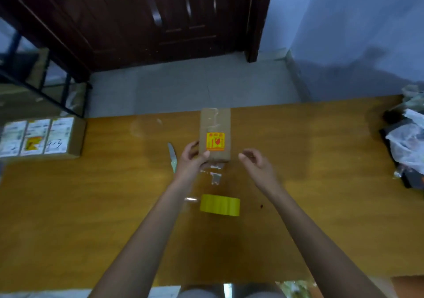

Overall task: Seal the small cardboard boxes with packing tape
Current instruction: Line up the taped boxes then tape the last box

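Brown cardboard box (215, 134) with yellow sticker, frame centre, on wooden table (91, 206). Left hand (191, 160) grips its near-left corner. Right hand (253, 161) just beside, fingers loosely curled, holding nothing. Yellow tape roll (219, 205) lower centre.

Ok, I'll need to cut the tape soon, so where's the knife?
In the head view the knife lies on the wooden table, just left of the left hand that grips the small cardboard box.
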`<state>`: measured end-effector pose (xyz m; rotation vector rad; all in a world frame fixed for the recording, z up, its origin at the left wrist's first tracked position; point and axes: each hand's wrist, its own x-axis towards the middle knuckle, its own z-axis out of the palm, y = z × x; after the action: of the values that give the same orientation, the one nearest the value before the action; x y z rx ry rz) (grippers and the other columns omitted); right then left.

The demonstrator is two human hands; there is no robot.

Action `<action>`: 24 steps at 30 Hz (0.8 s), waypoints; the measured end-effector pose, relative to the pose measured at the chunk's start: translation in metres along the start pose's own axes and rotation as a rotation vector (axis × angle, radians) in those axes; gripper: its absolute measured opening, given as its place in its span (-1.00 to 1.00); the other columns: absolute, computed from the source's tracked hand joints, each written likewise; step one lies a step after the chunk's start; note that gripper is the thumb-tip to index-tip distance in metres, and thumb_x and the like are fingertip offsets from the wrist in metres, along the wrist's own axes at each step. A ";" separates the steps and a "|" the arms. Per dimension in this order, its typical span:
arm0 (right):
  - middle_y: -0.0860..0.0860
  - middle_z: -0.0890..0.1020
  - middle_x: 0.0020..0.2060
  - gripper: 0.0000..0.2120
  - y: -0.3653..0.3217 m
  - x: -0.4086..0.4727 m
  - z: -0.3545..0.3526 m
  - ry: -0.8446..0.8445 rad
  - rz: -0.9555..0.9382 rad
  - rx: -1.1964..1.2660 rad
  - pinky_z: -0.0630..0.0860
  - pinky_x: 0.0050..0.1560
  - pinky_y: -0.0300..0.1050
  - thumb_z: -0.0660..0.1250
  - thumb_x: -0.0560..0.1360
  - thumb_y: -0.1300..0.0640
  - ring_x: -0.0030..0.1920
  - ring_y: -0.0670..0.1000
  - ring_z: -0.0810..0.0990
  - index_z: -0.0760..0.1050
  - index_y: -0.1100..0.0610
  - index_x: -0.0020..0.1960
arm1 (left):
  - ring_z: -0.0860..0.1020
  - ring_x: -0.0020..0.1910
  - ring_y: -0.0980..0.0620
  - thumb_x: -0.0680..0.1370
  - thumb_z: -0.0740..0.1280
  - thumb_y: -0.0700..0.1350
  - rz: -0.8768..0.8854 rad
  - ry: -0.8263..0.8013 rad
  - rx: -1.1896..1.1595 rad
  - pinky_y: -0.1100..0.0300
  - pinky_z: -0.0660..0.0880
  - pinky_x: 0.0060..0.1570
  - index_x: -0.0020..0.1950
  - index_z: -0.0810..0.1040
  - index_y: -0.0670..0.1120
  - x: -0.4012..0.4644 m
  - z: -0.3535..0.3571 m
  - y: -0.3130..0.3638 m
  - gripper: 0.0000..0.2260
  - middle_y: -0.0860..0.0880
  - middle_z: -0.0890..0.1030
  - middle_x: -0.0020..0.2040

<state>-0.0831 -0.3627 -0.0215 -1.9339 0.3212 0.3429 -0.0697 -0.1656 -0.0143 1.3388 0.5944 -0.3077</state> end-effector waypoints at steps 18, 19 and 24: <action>-0.04 0.46 -0.48 -0.40 0.015 -0.073 0.085 -0.054 -0.117 -0.835 0.27 -0.45 -0.15 0.34 0.36 -0.43 -0.37 0.01 0.52 0.65 0.08 0.01 | 0.46 0.25 -0.12 0.62 0.29 -0.04 -0.155 0.314 0.200 -0.07 0.48 0.16 0.53 0.22 -0.05 -0.035 -0.204 -0.071 -0.49 -0.12 0.41 0.42; -0.04 0.47 -0.49 -0.42 0.017 -0.083 0.090 -0.029 -0.161 -0.833 0.24 -0.48 -0.16 0.35 0.34 -0.43 -0.39 -0.01 0.52 0.64 0.08 -0.07 | 0.46 0.27 -0.13 0.62 0.28 0.00 -0.147 0.280 0.269 -0.06 0.47 0.18 0.53 0.21 -0.04 -0.029 -0.202 -0.068 -0.48 -0.11 0.41 0.43; -0.05 0.52 -0.49 -0.58 0.015 -0.131 0.112 0.046 -0.405 -0.654 0.32 -0.48 -0.14 0.50 0.31 -0.30 -0.46 -0.04 0.48 0.38 -0.04 -0.36 | 0.48 0.20 -0.09 0.63 0.23 0.03 -0.057 0.148 0.494 0.12 0.40 0.03 0.50 0.25 -0.06 -0.008 -0.188 -0.066 -0.54 -0.10 0.48 0.36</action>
<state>-0.2192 -0.2561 -0.0251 -2.5840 -0.1869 0.1389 -0.1537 0.0008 -0.0851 1.8329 0.7085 -0.4221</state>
